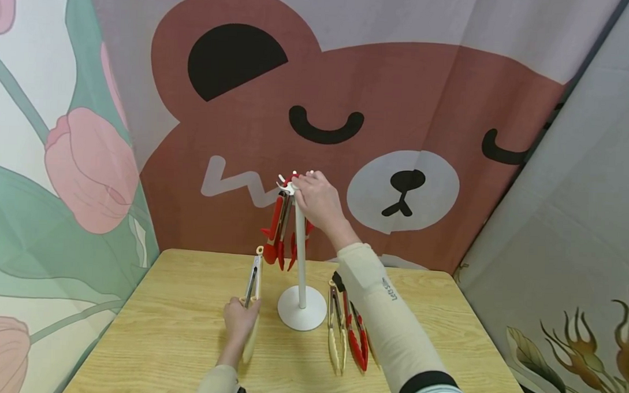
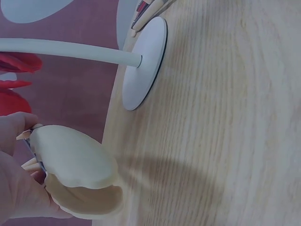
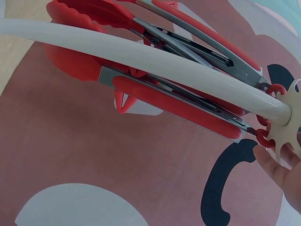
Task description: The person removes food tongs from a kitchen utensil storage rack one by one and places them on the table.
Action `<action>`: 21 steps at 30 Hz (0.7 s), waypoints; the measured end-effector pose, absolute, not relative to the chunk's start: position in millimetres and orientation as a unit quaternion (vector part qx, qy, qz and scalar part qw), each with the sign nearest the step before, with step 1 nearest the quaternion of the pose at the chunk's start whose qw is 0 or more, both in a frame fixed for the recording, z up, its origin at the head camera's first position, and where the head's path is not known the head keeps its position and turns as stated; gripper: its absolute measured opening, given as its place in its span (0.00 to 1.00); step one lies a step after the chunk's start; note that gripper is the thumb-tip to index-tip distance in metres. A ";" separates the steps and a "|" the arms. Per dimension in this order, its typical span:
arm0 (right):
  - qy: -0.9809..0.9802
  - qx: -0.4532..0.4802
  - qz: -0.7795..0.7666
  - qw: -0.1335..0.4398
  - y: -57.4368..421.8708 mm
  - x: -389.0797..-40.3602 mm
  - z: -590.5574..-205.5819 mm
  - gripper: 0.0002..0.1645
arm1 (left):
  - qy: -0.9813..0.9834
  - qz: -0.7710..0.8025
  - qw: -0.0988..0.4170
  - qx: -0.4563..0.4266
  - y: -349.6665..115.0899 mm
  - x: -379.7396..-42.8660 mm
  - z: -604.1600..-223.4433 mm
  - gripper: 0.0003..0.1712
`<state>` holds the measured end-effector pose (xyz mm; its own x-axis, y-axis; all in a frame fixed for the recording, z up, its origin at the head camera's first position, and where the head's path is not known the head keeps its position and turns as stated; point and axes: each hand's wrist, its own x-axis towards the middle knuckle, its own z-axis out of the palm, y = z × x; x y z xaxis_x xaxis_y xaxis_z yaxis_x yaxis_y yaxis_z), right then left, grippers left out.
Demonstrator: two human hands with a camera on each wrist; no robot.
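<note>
In the head view my left hand grips cream-tipped kitchen tongs, tilted with their ring end up, left of the white stand. Their scalloped cream heads stand slightly apart in the left wrist view. My right hand holds the hooked top of the stand; part of its grip is hidden. Several red tongs hang from the hooks around the white pole. In the right wrist view a fingertip lies beside the red ring of one hanging pair.
The stand's round white base rests on the wooden table. Right of it lie more cream tongs and red tongs, partly under my right forearm. A curtain with a bear print hangs behind the table.
</note>
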<state>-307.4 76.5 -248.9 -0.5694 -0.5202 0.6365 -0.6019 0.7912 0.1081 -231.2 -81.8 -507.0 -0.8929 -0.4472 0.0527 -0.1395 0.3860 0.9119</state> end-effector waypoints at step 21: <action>-0.879 0.323 0.054 0.347 76.9 -307.8 -248.6 0.19 | -0.830 -0.525 0.112 0.152 -76.5 -232.2 -517.4 0.22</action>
